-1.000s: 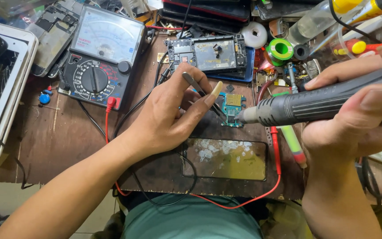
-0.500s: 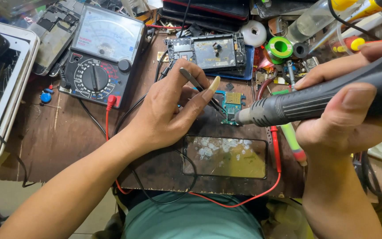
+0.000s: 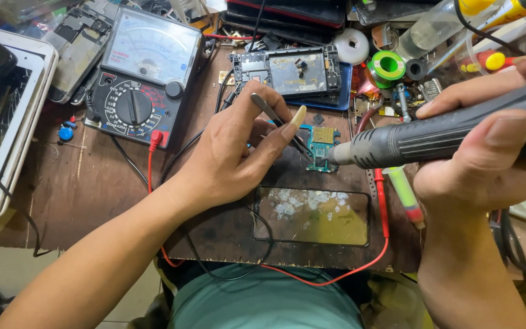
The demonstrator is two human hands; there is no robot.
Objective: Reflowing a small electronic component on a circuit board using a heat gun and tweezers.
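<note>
A small teal circuit board [image 3: 322, 145] lies on the dark work mat in the middle of the wooden bench. My left hand [image 3: 238, 152] pinches metal tweezers [image 3: 273, 114] whose tips reach down to the board's left side. My right hand [image 3: 488, 152] grips a thick black hot-air wand [image 3: 421, 140], held level, with its metal nozzle touching or just over the board's right edge. A phone glass panel [image 3: 312, 214] lies on the mat just in front of the board.
An analog multimeter [image 3: 141, 73] stands at the back left, its red lead [image 3: 380, 207] and a black lead looping round the mat. An opened phone frame [image 3: 287, 73], a green solder spool [image 3: 387, 66], a white tablet [image 3: 7, 122] and clutter crowd the back.
The hot-air wand in my right hand has shifted slightly left and down toward the board. My left hand with the tweezers has barely moved.
</note>
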